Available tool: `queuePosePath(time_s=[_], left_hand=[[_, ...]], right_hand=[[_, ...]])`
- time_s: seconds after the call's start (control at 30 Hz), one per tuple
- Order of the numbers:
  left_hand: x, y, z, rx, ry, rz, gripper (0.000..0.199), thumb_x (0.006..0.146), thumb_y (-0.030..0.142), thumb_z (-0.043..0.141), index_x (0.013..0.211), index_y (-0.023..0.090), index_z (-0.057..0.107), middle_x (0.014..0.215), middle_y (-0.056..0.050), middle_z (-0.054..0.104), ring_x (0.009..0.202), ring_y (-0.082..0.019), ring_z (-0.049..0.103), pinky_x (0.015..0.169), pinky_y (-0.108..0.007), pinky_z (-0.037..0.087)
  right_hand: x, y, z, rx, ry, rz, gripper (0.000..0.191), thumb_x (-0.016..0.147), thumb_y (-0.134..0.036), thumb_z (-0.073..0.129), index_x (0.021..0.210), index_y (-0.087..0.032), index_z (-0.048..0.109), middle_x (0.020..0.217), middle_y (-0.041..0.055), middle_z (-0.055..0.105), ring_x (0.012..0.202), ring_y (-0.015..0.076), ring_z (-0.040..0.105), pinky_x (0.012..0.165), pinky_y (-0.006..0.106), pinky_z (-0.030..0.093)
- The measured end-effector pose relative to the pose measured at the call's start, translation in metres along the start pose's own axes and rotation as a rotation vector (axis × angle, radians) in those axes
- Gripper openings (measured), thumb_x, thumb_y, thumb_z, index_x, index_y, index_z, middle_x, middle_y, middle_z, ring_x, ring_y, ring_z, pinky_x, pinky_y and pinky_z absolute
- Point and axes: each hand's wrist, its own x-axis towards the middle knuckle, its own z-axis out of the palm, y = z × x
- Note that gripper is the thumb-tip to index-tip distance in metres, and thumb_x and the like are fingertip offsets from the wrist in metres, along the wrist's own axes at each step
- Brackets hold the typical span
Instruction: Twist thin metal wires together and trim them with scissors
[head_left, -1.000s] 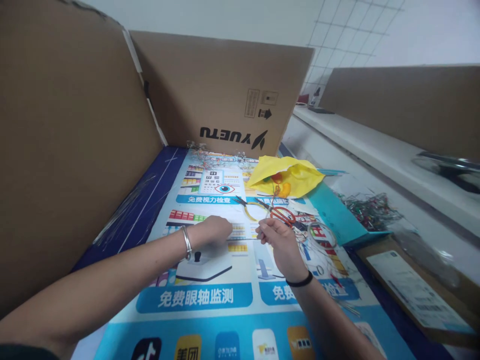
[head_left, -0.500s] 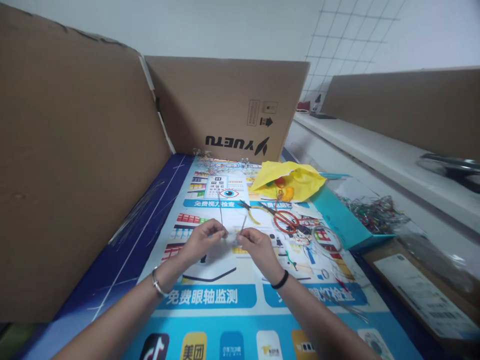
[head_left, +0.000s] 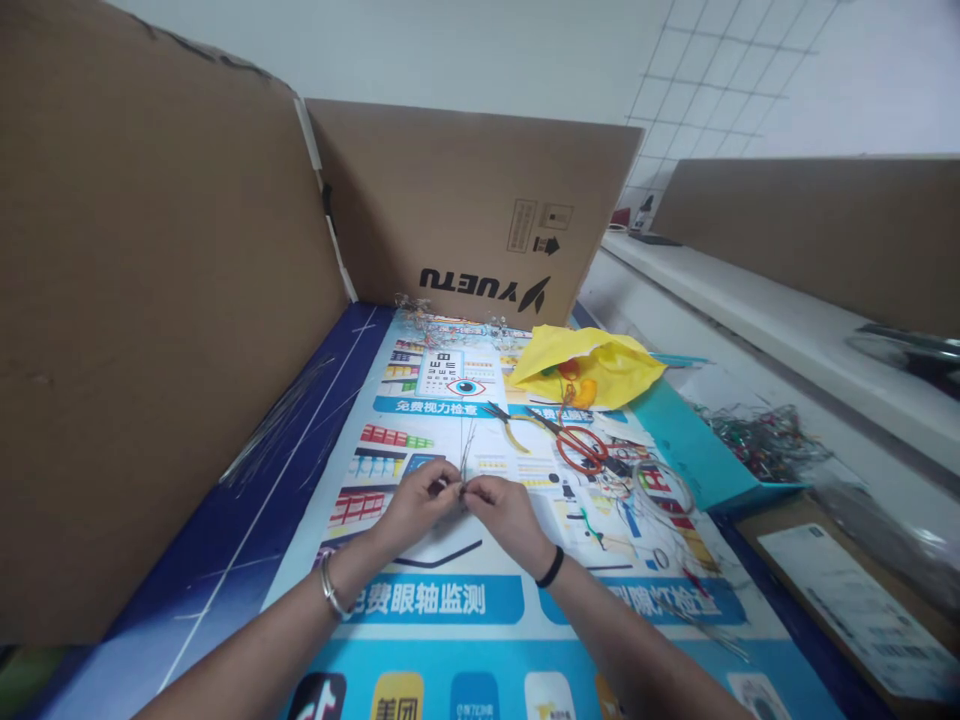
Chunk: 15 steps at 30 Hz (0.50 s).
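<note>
Over the middle of the printed mat, my left hand (head_left: 424,500) and my right hand (head_left: 506,510) meet with fingertips pinched together. Thin wires (head_left: 469,448) rise from between them, pointing up and away. Both hands are closed on these wires at their lower ends; the exact grip point is hidden by the fingers. Beyond my right hand lie yellow-handled pliers (head_left: 516,436) and scissors with orange-red handles (head_left: 581,450). A coil of wire (head_left: 684,490) rests further right.
Tall cardboard panels (head_left: 472,210) stand behind and at the left. A yellow bag (head_left: 585,365) with orange thread lies at the back right. Beside it, a turquoise box (head_left: 686,450) stands near a pile of metallic wire pieces (head_left: 772,440). Loose straight wires (head_left: 274,420) lie at left.
My hands have come together from slightly apart. The wires that stood separately, one in each hand, now run close side by side. The view has shifted slightly.
</note>
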Motion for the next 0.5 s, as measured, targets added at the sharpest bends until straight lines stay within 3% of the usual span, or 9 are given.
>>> queuePosePath(time_s=[0.1, 0.27, 0.5], left_hand=[[0.000, 0.002, 0.000, 0.008, -0.012, -0.009, 0.009, 0.077, 0.024, 0.049, 0.076, 0.017, 0.055, 0.074, 0.000, 0.058, 0.071, -0.012, 0.053, 0.067, -0.023, 0.044], [-0.001, 0.001, -0.002, 0.026, 0.008, -0.020, 0.016, 0.078, 0.027, 0.051, 0.087, 0.019, 0.061, 0.086, -0.003, 0.064, 0.083, -0.016, 0.057, 0.077, -0.027, 0.045], [-0.001, 0.009, 0.000, -0.009, -0.007, -0.009, 0.018, 0.081, 0.027, 0.047, 0.074, 0.018, 0.061, 0.076, -0.002, 0.060, 0.078, -0.015, 0.055, 0.074, -0.027, 0.044]], right_hand=[[-0.001, 0.000, 0.002, -0.091, 0.014, -0.066, 0.021, 0.076, -0.015, 0.049, 0.059, -0.020, 0.059, 0.060, -0.0015, 0.058, 0.060, 0.0129, 0.053, 0.057, 0.023, 0.037], [-0.004, 0.001, 0.008, -0.102, 0.060, -0.104, 0.016, 0.077, -0.013, 0.049, 0.069, -0.020, 0.061, 0.070, 0.0007, 0.061, 0.067, 0.0141, 0.055, 0.062, 0.024, 0.040], [-0.008, 0.004, 0.013, -0.168, 0.104, -0.138, 0.016, 0.079, -0.013, 0.050, 0.068, -0.019, 0.059, 0.069, 0.0016, 0.060, 0.068, 0.0146, 0.054, 0.065, 0.025, 0.040]])
